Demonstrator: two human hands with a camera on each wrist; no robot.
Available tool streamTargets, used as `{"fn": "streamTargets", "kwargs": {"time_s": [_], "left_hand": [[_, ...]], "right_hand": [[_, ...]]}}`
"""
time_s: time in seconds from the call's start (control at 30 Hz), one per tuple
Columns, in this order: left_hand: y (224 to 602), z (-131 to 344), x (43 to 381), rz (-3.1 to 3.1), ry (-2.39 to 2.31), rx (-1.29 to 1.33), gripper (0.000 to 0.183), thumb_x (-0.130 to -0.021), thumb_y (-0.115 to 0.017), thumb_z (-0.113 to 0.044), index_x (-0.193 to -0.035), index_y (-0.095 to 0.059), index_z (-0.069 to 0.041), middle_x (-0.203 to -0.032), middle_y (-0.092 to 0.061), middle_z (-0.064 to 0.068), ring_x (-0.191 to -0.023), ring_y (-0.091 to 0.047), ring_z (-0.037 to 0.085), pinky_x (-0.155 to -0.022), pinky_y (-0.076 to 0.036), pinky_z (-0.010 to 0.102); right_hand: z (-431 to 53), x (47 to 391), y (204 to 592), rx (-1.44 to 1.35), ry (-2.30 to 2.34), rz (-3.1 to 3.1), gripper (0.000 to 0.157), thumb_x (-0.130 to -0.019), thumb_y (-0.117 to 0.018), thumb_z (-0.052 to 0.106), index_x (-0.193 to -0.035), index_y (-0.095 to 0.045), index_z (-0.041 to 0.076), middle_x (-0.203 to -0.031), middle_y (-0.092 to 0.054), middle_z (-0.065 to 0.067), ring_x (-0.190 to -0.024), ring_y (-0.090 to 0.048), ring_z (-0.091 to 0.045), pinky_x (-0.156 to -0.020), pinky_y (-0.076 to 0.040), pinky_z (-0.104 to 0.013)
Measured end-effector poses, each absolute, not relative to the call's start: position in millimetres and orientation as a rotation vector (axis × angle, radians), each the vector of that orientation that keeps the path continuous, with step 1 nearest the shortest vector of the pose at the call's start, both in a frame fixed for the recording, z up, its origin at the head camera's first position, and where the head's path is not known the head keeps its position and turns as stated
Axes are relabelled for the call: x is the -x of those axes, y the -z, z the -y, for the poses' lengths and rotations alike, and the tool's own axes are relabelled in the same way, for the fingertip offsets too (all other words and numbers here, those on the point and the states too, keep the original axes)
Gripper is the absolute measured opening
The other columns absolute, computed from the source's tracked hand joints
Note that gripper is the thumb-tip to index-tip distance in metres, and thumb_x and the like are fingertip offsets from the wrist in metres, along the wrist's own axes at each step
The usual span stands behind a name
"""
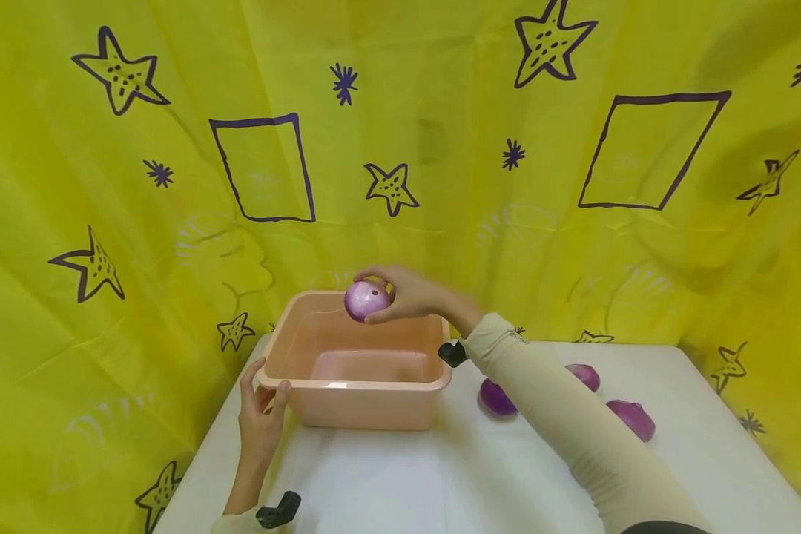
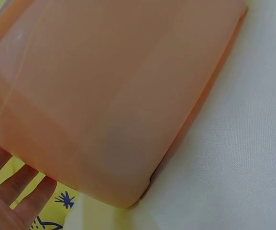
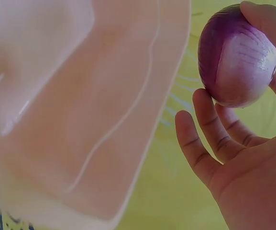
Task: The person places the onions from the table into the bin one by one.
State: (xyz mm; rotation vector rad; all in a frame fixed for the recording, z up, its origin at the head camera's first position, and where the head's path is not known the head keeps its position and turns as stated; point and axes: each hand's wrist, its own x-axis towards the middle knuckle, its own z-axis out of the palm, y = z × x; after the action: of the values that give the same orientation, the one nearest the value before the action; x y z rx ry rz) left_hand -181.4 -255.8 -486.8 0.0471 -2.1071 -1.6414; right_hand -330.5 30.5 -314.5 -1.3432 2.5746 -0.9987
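A purple onion [image 1: 366, 300] is in my right hand [image 1: 410, 293], raised over the back rim of a pink plastic basin [image 1: 363, 406]. The right wrist view has the thumb and fingers holding this onion [image 3: 238, 57] by its sides, apart from the basin wall [image 3: 128, 120]. At the basin's near left corner, my left hand [image 1: 262, 415] grips the rim, thumb at the front and fingers around the left side. In the left wrist view, its fingers [image 2: 20, 184] lie along the edge of the basin [image 2: 104, 105]. No onion shows on the visible part of the basin's floor.
To the right of the basin, three more purple onions lie on the white table [image 1: 387, 482]: one beside the right sleeve [image 1: 496, 398] and two beyond the forearm, a farther onion [image 1: 583, 377] and a nearer onion [image 1: 633, 419]. A yellow patterned curtain [image 1: 440, 222] surrounds the table.
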Motion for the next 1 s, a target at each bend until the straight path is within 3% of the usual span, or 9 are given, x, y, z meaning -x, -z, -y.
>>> {"fn": "streamTargets", "kwargs": {"time_s": [0.13, 0.23, 0.67, 0.87, 1.0], "left_hand": [[487.4, 255.5, 181.2, 2.093, 1.651, -0.038, 0.062, -0.105, -0.059, -0.016, -0.158, -0.029, -0.02, -0.16, -0.041, 0.015, -0.117, -0.056, 0.003, -0.089, -0.048, 0.009], [487.2, 254.6, 180.7, 2.095, 1.663, -0.038, 0.062, -0.105, -0.06, -0.017, -0.159, -0.029, -0.021, -0.16, -0.04, 0.015, -0.116, -0.055, 0.0, -0.089, -0.048, 0.009], [488.4, 254.1, 183.5, 2.105, 1.641, -0.037, 0.062, -0.105, -0.06, -0.019, -0.159, -0.029, -0.021, -0.162, -0.037, 0.014, -0.133, -0.052, 0.042, -0.089, -0.046, 0.008], [487.2, 254.4, 183.5, 2.108, 1.638, -0.046, 0.063, -0.105, -0.06, -0.019, -0.158, -0.029, -0.021, -0.162, -0.037, 0.014, -0.134, -0.052, 0.043, -0.09, -0.046, 0.009], [488.2, 256.5, 183.0, 2.105, 1.663, -0.057, 0.063, -0.105, -0.06, -0.02, -0.159, -0.028, -0.022, -0.163, -0.036, 0.014, -0.135, -0.051, 0.042, -0.09, -0.045, 0.008]], "right_hand": [[-19.5, 333.4, 322.5, 1.352, 1.011, -2.565, 0.066, -0.081, -0.088, 0.025, -0.139, -0.057, 0.014, -0.127, -0.062, -0.008, -0.104, -0.058, -0.022, -0.084, -0.055, -0.03], [-15.4, 335.5, 331.4, 1.326, 0.994, -2.569, 0.065, -0.081, -0.087, 0.025, -0.138, -0.057, 0.016, -0.124, -0.062, -0.007, -0.102, -0.059, -0.023, -0.084, -0.054, -0.031], [-16.9, 335.5, 344.2, 1.198, 0.945, -2.542, 0.067, -0.085, -0.084, 0.028, -0.143, -0.052, 0.019, -0.131, -0.06, -0.007, -0.112, -0.059, -0.023, -0.091, -0.055, -0.033], [-17.1, 334.9, 342.7, 1.224, 0.899, -2.511, 0.081, -0.086, -0.084, 0.032, -0.154, -0.042, 0.015, -0.15, -0.05, -0.018, -0.134, -0.05, -0.038, -0.108, -0.045, -0.051], [-18.3, 333.9, 341.4, 1.24, 0.896, -2.51, 0.083, -0.088, -0.083, 0.032, -0.156, -0.039, 0.014, -0.155, -0.044, -0.02, -0.14, -0.043, -0.043, -0.112, -0.04, -0.056]]}}
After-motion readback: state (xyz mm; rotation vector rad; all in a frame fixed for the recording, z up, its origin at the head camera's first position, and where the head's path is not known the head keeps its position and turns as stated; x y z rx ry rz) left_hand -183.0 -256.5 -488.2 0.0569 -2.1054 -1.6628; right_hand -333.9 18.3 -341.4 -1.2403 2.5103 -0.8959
